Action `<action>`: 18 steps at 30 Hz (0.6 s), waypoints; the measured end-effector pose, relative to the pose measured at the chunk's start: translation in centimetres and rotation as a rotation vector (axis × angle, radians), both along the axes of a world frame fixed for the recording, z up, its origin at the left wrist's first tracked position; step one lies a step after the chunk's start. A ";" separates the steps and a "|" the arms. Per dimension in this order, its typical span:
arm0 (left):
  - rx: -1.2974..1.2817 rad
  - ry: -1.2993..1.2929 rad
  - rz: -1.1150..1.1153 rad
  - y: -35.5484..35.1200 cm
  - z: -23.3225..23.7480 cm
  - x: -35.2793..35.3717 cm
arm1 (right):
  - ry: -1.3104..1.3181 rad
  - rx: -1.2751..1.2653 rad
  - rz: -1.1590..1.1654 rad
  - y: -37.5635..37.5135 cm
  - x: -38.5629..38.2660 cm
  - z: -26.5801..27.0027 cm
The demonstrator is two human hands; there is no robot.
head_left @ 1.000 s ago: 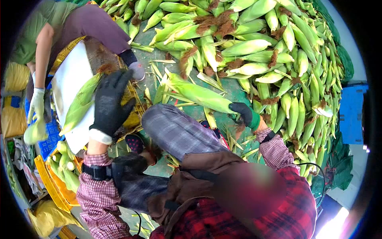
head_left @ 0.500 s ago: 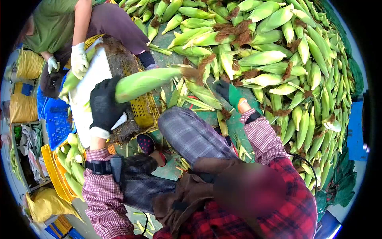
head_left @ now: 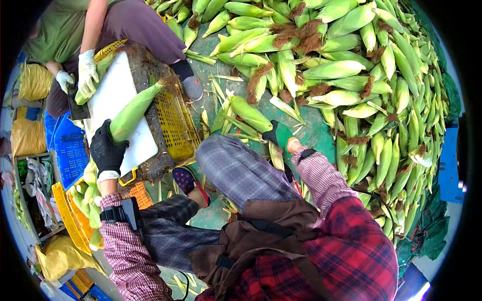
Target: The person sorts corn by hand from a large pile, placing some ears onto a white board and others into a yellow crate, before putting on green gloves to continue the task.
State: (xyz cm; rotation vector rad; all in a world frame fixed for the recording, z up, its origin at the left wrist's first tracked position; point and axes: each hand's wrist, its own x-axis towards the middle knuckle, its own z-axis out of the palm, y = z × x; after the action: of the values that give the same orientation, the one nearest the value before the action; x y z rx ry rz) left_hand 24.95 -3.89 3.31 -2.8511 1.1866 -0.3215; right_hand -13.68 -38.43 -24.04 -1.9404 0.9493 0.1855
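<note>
My left hand [head_left: 107, 150], in a black glove, is closed round the base of a husked green corn ear [head_left: 134, 113], held over the white cutting board [head_left: 114, 111] with its brown silk end up and to the right. My right hand [head_left: 277, 134], in a black and green glove, is at the end of another corn ear [head_left: 251, 115] near the green floor; its fingers are closed against that ear's end. Across the board, a co-worker's gloved hand [head_left: 88, 76] holds a corn ear, and their other hand [head_left: 65, 80] holds a dark blade [head_left: 78, 104].
A large heap of corn [head_left: 346, 70] fills the right side. Below the board, a yellow-orange crate [head_left: 68, 213] holds corn, beside a blue crate [head_left: 65, 150]. A yellow basket [head_left: 173, 128] stands right of the board. Loose husks lie on the floor.
My left hand has moved left and down with its ear, now tilted upward. My right hand has shifted down and left to another ear. The co-worker's blade has come into view beside their corn ear.
</note>
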 end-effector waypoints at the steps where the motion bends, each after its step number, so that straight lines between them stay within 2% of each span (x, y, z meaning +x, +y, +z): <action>1: -0.021 -0.018 -0.038 -0.1 -0.2 0.2 | -0.008 -0.078 0.026 0.1 -0.3 1.4; 3: -0.076 -0.054 -0.122 -1.0 -0.5 0.0 | -0.027 -0.235 0.076 -0.1 -1.2 2.6; 4: -0.116 -0.033 -0.192 -2.1 -0.1 -0.9 | -0.211 -0.363 0.132 -0.2 -1.3 3.0; 5: -0.158 -0.014 -0.263 -3.4 0.3 -1.8 | -0.241 -0.434 0.152 -0.2 -1.3 3.5; 8: -0.132 0.066 -0.434 -7.8 1.5 -5.8 | -0.337 -0.635 0.217 0.0 0.5 9.8; 11: -0.018 0.110 -0.602 -11.1 3.3 -10.0 | -0.455 -0.678 0.289 1.0 3.3 17.0; 14: -0.023 0.187 -0.715 -12.5 3.5 -11.8 | -0.548 -0.741 0.369 2.3 5.7 21.7; 16: -0.049 0.232 -0.671 -12.3 2.7 -11.4 | -0.652 -0.789 0.355 3.3 6.9 22.3; 17: -0.046 0.282 -0.635 -12.0 2.6 -11.0 | -0.629 -0.740 0.394 3.2 7.4 22.3; 18: -0.073 0.250 -0.616 -11.6 2.6 -10.7 | -0.677 -0.678 0.337 3.3 7.9 22.1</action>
State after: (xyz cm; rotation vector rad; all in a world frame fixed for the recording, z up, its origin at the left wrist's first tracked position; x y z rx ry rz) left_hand 14.23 -15.45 5.88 -2.5590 2.1298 -0.0155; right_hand -5.80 -35.16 -1.90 -2.5126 0.2250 -0.6493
